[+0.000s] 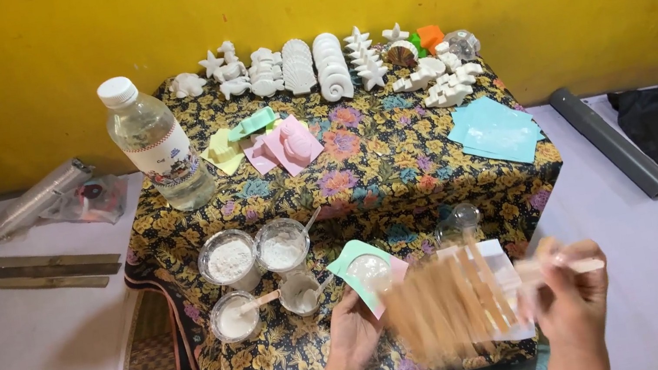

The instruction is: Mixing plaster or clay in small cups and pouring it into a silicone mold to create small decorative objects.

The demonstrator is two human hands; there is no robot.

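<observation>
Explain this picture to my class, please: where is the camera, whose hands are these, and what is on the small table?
The one picture comes from a camera worn on a person's head, looking down at their own bare hands; there is no machine. The left hand touches a mint-green mould filled with white paste. The right hand pinches a flat wooden stick, and a blurred fan of wooden sticks lies between the hands. On the flowered cloth stand four cups of white powder or paste, a water bottle, pink and yellow moulds, pale blue sheets and, along the back, a row of white cast figures: shells, stars, small animals.
</observation>
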